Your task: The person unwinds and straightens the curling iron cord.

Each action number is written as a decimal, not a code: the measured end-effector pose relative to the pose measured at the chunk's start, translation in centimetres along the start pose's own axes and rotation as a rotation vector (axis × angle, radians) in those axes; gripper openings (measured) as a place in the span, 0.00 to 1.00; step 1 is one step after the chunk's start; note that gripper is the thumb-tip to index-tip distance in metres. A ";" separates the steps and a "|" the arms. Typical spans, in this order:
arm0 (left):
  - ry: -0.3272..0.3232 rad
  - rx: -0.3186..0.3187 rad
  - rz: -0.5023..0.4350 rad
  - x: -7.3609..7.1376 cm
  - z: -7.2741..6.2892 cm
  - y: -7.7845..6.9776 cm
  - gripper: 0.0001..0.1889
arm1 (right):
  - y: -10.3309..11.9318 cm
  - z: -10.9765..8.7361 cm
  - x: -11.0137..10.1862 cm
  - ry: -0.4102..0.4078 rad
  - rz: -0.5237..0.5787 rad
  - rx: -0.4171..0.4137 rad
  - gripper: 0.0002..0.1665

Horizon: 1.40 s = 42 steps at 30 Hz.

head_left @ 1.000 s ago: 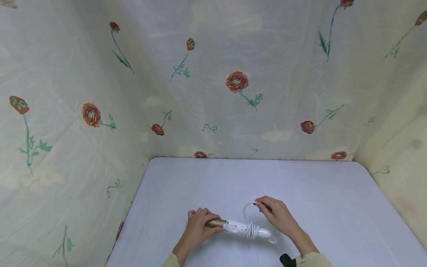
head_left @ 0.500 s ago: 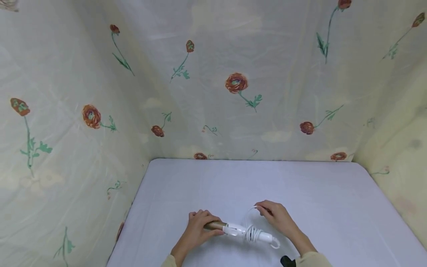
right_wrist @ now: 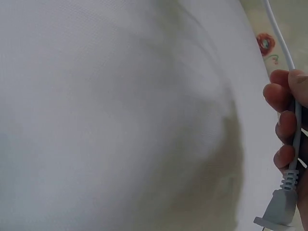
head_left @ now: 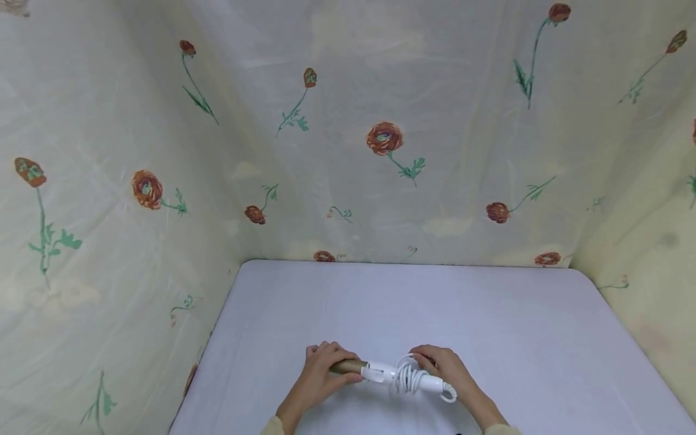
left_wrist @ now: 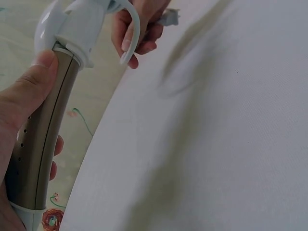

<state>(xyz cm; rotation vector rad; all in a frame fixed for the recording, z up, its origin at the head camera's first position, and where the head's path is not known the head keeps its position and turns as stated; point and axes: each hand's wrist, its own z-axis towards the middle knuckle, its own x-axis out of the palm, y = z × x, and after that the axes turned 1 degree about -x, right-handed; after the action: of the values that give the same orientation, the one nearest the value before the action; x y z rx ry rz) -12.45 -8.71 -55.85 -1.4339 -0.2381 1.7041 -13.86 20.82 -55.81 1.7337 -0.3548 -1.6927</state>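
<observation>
My left hand (head_left: 328, 370) grips the gold-brown barrel (left_wrist: 45, 130) of a curling iron (head_left: 377, 372), its thumb lying along the barrel near the white clamp end. Several turns of white cord (head_left: 409, 378) wrap around the white handle, which points right. Close beside the wrapped handle, my right hand (head_left: 447, 368) holds the free end of the cord between thumb and fingers. In the right wrist view, the grey-white plug (right_wrist: 280, 208) hangs below those curled fingers. The iron is held above the table, casting a shadow.
A white table (head_left: 402, 302) with rounded far corners lies under the hands. Floral-patterned curtains (head_left: 348, 175) enclose it at the back and on both sides.
My right hand has come down and toward the handle with the cord, so the free stretch of cord now curves close to the wraps. The left hand keeps its grip, almost still.
</observation>
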 end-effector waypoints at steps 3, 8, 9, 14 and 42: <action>0.003 -0.006 0.007 0.0 0.1 0.0 0.18 | 0.5 -0.4 0.1 0.020 0.015 0.018 0.12; -0.010 -0.023 0.020 0.1 0.3 -0.1 0.19 | 0.4 -1.1 0.6 -0.012 0.010 -0.142 0.08; -0.014 -0.028 0.023 0.1 0.3 -0.2 0.19 | 0.2 -1.2 0.8 -0.040 0.011 -0.198 0.07; -0.043 -0.052 0.046 0.1 0.5 -0.5 0.18 | -0.6 -1.6 1.8 -0.072 0.164 -0.176 0.07; -0.122 -0.134 0.129 0.6 1.1 -0.7 0.21 | 0.5 -3.5 4.1 -0.088 -0.075 -0.263 0.06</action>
<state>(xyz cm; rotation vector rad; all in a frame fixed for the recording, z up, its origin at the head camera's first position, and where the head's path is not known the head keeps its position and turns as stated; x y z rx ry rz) -13.02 -7.52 -55.49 -1.4705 -0.3376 1.9149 -9.85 18.88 -58.96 1.4997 -0.1007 -1.7847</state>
